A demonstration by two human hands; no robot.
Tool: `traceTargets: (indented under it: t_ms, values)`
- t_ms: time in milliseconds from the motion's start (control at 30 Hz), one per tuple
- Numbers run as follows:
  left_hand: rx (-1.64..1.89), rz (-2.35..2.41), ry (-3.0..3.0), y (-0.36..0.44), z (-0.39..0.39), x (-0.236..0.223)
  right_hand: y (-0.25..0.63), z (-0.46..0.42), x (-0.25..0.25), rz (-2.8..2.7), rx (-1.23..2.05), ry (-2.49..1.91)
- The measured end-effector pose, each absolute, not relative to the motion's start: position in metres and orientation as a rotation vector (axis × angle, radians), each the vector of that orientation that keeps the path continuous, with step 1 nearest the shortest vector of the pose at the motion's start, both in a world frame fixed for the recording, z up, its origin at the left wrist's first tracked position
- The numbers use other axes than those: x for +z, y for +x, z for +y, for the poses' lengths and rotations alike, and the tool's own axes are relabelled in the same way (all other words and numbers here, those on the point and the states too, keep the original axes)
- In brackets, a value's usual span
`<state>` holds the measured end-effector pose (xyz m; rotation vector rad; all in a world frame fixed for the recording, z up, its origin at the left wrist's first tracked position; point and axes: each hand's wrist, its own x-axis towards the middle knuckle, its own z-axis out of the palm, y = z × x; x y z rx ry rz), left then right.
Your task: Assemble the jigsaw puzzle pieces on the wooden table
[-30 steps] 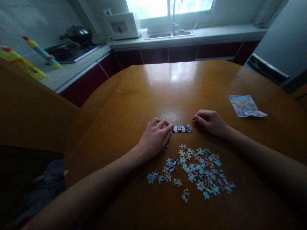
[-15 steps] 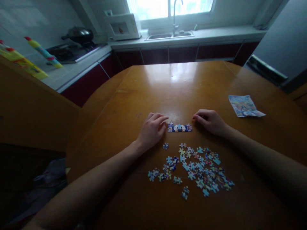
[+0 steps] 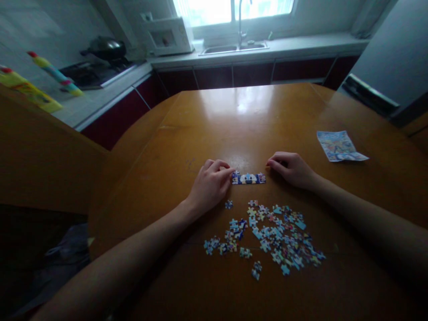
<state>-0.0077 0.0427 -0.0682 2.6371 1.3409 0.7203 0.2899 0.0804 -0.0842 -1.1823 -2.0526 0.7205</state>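
A short strip of joined jigsaw puzzle pieces (image 3: pixel 248 179), dark blue with a white cartoon face, lies flat on the wooden table. At its left end, my left hand (image 3: pixel 211 182) is closed, thumb and index finger together on the strip's upper left corner. My right hand (image 3: pixel 290 168) rests just past the other end, apart from the strip. Its fingers are curled with thumb against index finger; whatever may be between them is hidden. Nearer to me spreads a heap of loose puzzle pieces (image 3: pixel 284 236). One single piece (image 3: pixel 228 204) lies just below my left hand.
A smaller cluster of pieces (image 3: pixel 230 238) lies left of the heap. A creased picture sheet (image 3: pixel 341 146) is on the right of the table (image 3: pixel 200 129). Beyond are a sink (image 3: pixel 220 50), a microwave (image 3: pixel 167 38), a stove with a wok (image 3: pixel 107 48) and yellow bottles (image 3: pixel 31 91).
My left index finger has come down from above onto the strip's left corner, closing toward the thumb. My right hand stays nearly still. The whole view has shifted slightly.
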Motion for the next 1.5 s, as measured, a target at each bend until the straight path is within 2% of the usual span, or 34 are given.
traceTargets:
  t_ms: [1133,1500]
  values:
    - [0.760,1.232,2.609,-0.006,0.043,-0.077,0.290,0.080,-0.084,-2.059,0.712,-1.184]
    - [0.977,1.278,2.398,-0.007,0.054,-0.082,0.290,0.081,-0.084,-2.026,0.717,-1.188]
